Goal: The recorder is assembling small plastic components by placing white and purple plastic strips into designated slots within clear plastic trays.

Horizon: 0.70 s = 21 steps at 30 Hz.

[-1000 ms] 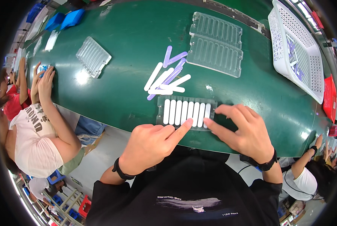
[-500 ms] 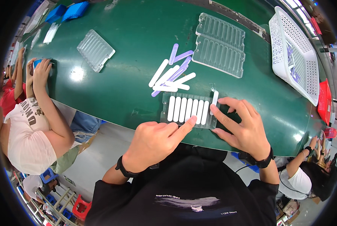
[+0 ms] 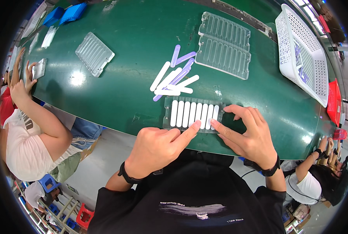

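Observation:
A clear plastic tray [image 3: 167, 113] lies close to the table's near edge, with several white strips [image 3: 186, 113] side by side in its slots. My left hand [image 3: 158, 148] is at the tray's near side, index finger stretched onto a strip and the other fingers curled; its thumb is hidden. Around the tray's right end, my right hand [image 3: 252, 134] has its fingers apart. One fingertip rests on the rightmost strip, another is by the far right corner. Just beyond the tray lies a loose pile of white strips [image 3: 160, 76] and purple strips [image 3: 175, 55], some crossing each other.
Two empty clear trays [image 3: 223, 56] lie together farther back, and another clear tray [image 3: 94, 54] lies to the left. A white basket [image 3: 286, 58] holding purple pieces stands at right beside a red container [image 3: 334, 99]. Blue trays [image 3: 72, 12] sit far left. Co-workers [image 3: 29, 144] occupy both sides.
The rightmost strip, upright between my right fingers before, now lies in the tray beside the others. My right hand has shifted slightly left. The left co-worker's hands now hold a pale tray.

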Tool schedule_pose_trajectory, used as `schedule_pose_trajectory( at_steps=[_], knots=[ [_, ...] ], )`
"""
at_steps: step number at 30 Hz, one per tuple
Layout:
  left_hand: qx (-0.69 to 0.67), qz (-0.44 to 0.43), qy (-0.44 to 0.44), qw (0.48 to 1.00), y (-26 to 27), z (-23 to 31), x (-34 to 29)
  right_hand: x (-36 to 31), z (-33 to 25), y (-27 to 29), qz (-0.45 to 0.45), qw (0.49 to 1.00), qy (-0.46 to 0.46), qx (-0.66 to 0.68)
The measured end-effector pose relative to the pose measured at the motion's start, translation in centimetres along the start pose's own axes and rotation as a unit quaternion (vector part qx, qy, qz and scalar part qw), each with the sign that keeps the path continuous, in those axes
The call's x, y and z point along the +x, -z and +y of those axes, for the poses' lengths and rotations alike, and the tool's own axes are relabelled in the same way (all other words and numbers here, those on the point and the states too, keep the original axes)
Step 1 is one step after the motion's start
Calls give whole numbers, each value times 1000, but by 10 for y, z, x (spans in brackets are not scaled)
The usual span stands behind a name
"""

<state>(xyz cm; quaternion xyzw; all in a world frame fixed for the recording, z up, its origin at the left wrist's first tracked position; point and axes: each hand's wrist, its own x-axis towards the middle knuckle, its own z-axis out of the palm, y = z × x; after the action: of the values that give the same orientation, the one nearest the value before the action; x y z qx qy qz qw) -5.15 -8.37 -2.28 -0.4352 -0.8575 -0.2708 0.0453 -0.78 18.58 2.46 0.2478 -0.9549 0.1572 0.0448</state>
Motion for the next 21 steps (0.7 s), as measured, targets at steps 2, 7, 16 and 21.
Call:
schedule_pose_trajectory(
  at_steps=[2, 7, 16, 21],
  knots=[
    [2, 7, 3, 1000, 1, 1, 1, 1, -1, 2, -26, 999, -24, -30],
    [-44, 25, 16, 999, 3, 0, 0, 23, -1, 8, -6, 1000, -1, -4],
    [-57, 166, 260, 949, 55, -26, 1, 63, -10, 17, 12, 997, 64, 46],
    [111, 126, 411, 896, 60, -80, -20, 140, -8, 32, 110, 990, 84, 30]
  ],
)
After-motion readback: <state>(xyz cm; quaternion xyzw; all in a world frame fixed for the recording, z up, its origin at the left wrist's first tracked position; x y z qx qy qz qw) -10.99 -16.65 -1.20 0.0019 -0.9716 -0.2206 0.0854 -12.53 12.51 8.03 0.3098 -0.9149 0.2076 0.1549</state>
